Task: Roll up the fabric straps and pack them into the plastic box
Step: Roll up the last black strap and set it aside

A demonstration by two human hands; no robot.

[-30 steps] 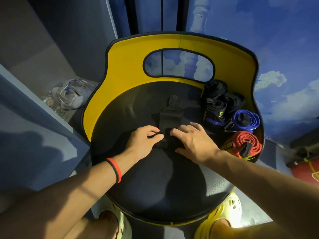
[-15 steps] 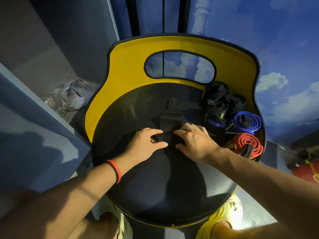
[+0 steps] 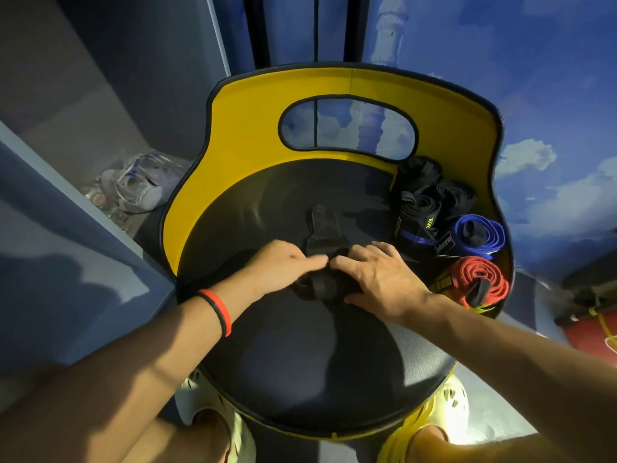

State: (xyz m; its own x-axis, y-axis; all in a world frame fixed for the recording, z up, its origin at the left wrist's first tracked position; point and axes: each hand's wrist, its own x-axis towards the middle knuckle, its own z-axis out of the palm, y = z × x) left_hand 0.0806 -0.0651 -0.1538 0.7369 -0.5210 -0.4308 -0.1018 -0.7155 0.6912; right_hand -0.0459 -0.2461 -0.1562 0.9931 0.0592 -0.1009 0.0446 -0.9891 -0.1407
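A black fabric strap (image 3: 322, 230) lies on the black round seat (image 3: 310, 355) of a yellow-backed chair, its far end flat and its near end wound into a thick roll (image 3: 322, 289). My left hand (image 3: 283, 265) and my right hand (image 3: 380, 279) lie side by side over that roll, fingers curled onto it, fingertips meeting at the middle. Rolled straps are stacked at the seat's right edge: black ones (image 3: 430, 198), a blue one (image 3: 477, 237) and a red one (image 3: 477, 280). No plastic box shows in the view.
The yellow chair back (image 3: 247, 128) with an oval cutout rises behind the seat. A clear plastic bag (image 3: 140, 188) lies on a grey shelf to the left. A red object (image 3: 591, 335) sits low at the far right. My feet in pale yellow clogs (image 3: 440, 412) stand under the seat.
The rolled part has grown thicker and moved up the strap, leaving less of it flat. Both hands have shifted slightly forward with the roll.
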